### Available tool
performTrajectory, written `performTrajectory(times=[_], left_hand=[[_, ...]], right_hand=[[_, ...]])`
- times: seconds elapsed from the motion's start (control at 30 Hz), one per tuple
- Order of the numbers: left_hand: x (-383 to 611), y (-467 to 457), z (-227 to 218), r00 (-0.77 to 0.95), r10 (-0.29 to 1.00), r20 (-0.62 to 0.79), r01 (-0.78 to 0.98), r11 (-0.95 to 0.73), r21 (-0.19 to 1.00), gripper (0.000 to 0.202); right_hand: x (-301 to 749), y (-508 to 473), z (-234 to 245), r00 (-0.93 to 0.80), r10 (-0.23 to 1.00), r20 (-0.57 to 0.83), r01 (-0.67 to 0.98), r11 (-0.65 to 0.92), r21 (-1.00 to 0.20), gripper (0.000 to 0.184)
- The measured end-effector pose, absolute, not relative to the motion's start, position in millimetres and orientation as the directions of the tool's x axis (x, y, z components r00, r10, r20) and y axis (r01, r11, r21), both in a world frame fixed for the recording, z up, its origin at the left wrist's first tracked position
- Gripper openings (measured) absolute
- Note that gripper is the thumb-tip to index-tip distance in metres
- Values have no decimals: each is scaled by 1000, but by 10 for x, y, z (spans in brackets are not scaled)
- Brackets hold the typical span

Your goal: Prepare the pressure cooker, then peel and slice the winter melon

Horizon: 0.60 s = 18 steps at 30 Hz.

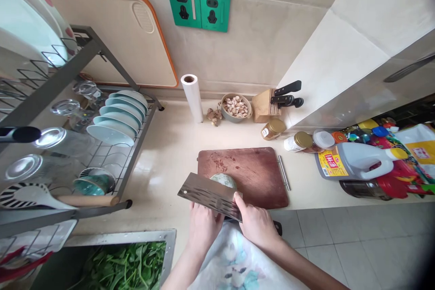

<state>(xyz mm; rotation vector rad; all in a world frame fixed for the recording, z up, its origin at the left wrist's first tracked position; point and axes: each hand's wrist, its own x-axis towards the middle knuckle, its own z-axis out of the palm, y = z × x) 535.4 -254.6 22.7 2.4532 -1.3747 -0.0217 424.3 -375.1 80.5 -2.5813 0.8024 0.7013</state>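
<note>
My right hand (258, 226) is closed round the handle of a cleaver (207, 195), its thumb against the blade near the handle. The broad, wet-looking blade points left and slants over the front of a brown chopping board (258, 172). Beyond the blade shows the top of a rounded, pale green-white vegetable (223, 180) on the board. The rest of it is hidden, and I cannot tell whether the blade touches it. My left hand (204, 224) is by the blade's near side, its fingers curled in. The blade covers whatever they hold.
A dish rack (125, 163) with plates and glasses stands left; leafy greens (125, 263) fill the sink below. Behind the board are a paper roll (192, 97), ginger, a bowl of garlic (237, 108) and a knife block (263, 105). Jars and a large jug (353, 158) stand right.
</note>
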Motion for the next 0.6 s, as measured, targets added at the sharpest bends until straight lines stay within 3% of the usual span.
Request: performTrajectory(times=[0.43, 0.6], left_hand=[[5367, -2516, 188, 529, -828, 185, -833, -465, 299, 8], [5366, -2542, 209, 527, -827, 195, -842, -478, 249, 11]], right_hand=[[4262, -3738, 779, 725, -422, -544, -588, -791, -170, 62], [4201, -3728, 812, 740, -457, -493, -592, -791, -156, 56]])
